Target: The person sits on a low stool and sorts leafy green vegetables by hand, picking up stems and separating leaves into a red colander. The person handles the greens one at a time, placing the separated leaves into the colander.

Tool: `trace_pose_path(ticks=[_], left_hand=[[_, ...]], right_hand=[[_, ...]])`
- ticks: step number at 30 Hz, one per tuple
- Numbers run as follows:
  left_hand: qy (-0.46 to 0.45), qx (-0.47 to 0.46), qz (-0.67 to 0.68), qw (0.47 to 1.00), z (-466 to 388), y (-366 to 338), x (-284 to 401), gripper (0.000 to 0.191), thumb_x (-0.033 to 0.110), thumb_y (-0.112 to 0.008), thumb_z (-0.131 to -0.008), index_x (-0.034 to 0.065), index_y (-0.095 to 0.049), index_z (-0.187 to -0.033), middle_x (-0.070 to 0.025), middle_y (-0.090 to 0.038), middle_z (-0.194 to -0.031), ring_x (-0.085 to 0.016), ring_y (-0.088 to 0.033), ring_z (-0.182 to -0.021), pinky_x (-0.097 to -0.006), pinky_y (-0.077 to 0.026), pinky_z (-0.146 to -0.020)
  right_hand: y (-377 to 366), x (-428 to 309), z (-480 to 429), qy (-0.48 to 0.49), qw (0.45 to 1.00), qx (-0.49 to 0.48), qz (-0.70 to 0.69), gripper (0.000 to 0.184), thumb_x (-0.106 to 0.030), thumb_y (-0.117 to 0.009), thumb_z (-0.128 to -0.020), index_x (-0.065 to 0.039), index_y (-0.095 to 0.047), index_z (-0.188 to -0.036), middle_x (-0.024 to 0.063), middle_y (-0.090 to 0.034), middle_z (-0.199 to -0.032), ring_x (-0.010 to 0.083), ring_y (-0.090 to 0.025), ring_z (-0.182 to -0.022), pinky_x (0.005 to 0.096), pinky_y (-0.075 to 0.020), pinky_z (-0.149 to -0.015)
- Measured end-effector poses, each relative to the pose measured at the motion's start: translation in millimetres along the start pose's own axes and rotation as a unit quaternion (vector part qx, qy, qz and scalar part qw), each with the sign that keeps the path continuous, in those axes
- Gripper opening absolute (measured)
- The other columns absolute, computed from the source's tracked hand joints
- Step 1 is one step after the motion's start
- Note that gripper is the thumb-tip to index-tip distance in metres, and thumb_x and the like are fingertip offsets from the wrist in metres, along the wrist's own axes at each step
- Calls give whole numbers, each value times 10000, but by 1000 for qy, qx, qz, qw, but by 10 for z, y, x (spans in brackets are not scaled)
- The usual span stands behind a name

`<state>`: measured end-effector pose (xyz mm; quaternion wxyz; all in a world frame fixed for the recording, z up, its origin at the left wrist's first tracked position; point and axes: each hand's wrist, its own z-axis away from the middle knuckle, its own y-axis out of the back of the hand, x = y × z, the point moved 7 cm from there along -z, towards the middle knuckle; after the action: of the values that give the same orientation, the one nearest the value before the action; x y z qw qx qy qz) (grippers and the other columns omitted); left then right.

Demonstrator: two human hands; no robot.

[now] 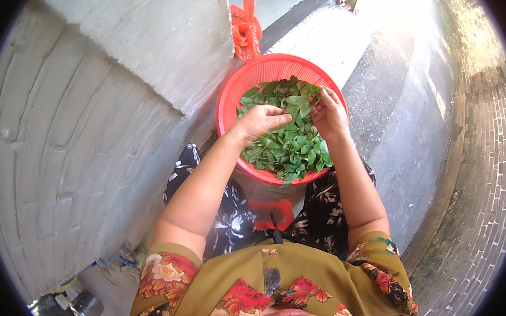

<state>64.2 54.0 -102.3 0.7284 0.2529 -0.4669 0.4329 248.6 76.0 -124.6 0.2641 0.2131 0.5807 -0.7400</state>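
A round red plastic colander basket [232,111] stands in front of my knees, holding a heap of green leaves on thin stems [294,149]. Over the left part of the heap is my left hand [262,120], thumb and index finger stretched to the right with their tips near each other; whether a leaf is between them is unclear. My right hand [330,113] is at the basket's upper right, its thumb and fingertips pinched on a leafy sprig [313,94]. Its lower fingers are curled inward.
A knotted red plastic bag [247,29] is beyond the basket, beside a grey wall block [156,35]. A brick wall [54,146] rises at left. Part of a red plastic object [271,211] shows between my knees. Metal containers [70,305] sit at lower left. Pavement [395,101] runs along the right.
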Motion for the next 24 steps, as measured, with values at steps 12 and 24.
trace_pose_path(ticks=[12, 24], left_hand=[[61, 69, 149, 985, -271, -28, -155, 190, 125, -702, -841, 51, -631, -1001, -26, -662, -931, -120, -632, -783, -300, -536, -695], [-59, 129, -85, 986, -403, 119, -131, 134, 86, -683, -825, -1, -673, -927, -13, -655, -826, -69, -578, -710, -232, -472, -622]], right_hand=[[51, 2, -175, -44, 998, -43, 13, 138, -131, -544, -959, -71, -586, -1076, 77, -664, -1003, 154, -633, -847, 302, -534, -763], [-23, 458, -14, -178, 965, -43, 189, 172, -76, -673, -818, -49, -627, -982, -3, -613, -791, 98, -549, -660, 255, -431, -539]])
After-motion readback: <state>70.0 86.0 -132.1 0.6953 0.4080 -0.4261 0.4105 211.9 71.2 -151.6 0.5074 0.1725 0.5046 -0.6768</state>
